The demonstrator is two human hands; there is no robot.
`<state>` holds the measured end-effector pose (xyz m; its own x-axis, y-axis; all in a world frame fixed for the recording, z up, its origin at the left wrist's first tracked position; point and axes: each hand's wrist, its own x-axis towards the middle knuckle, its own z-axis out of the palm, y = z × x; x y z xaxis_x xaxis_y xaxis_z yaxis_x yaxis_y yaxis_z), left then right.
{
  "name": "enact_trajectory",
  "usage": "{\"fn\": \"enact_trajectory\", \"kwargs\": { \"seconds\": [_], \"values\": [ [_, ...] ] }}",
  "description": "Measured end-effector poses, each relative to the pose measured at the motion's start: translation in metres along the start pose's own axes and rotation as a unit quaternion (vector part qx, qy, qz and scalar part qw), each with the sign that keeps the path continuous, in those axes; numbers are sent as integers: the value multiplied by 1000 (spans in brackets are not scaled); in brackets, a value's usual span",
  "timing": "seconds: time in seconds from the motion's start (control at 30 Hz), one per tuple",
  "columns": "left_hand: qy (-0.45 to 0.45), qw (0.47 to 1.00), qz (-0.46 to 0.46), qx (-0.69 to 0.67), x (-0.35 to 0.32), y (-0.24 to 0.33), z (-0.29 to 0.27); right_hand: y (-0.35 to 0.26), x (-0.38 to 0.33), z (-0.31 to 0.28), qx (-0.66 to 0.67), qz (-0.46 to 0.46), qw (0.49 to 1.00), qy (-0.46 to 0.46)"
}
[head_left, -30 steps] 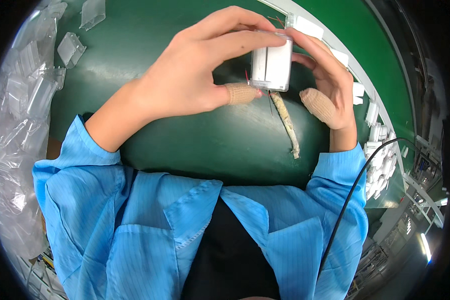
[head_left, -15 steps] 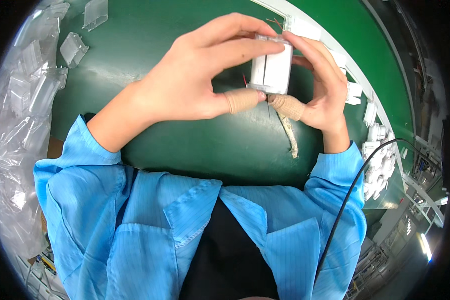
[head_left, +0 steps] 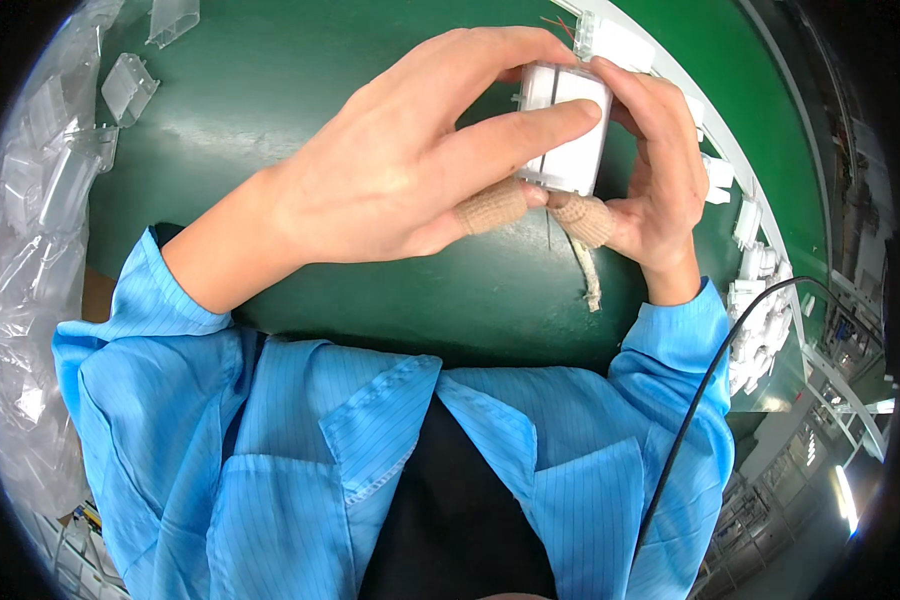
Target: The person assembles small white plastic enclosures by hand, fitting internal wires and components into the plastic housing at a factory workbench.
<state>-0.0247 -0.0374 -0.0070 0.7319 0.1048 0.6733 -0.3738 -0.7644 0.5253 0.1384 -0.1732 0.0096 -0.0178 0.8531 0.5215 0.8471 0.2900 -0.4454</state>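
Above the green table, both my hands hold a small box-shaped unit (head_left: pixel 573 150), white inside a clear plastic casing. My left hand (head_left: pixel 390 160) grips its left side, with the wrapped thumb at the lower edge and a finger lying across the white face. My right hand (head_left: pixel 665 165) closes on the right side, fingers at the top corner and wrapped thumb at the bottom. A dark line runs down the unit's face, and a thin dark wire hangs below it. A pale frayed cord (head_left: pixel 584 270) dangles or lies beneath the right thumb; where it attaches is hidden.
A clear plastic bag (head_left: pixel 30 300) of transparent casings fills the left side. Two loose clear casings (head_left: pixel 128 90) lie near it. Several white units (head_left: pixel 615 42) line the curved right table edge, with a heap of white parts (head_left: pixel 758 320) nearer. A black cable (head_left: pixel 695 400) crosses my right sleeve.
The unit and both hands have shifted slightly to the right. My left index finger now reaches further across the white face. The view has moved a little.
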Motion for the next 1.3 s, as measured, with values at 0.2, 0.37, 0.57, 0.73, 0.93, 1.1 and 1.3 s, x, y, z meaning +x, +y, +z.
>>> {"fn": "enact_trajectory", "kwargs": {
  "seconds": [0.2,0.37,0.57,0.73,0.93,1.1,1.3],
  "values": [
    [10,1000,12,8,3,-6,0,15,-2,1,80,32,996,18],
    [28,995,13,-99,7,-12,-4,16,-2,2,115,68,991,26],
    [-5,996,-29,-83,6,-13,-8,12,2,1,156,80,985,-3],
    [2,996,-23,-87,7,-11,-2,14,0,-2,108,52,993,-10],
    [16,997,-24,-77,1,-10,0,6,2,-1,29,47,998,-13],
    [-2,967,-138,-213,11,-10,-5,3,6,1,244,247,937,35],
    [-57,841,-370,-391,12,-8,-14,-10,18,8,297,250,918,84]
  ]
}}
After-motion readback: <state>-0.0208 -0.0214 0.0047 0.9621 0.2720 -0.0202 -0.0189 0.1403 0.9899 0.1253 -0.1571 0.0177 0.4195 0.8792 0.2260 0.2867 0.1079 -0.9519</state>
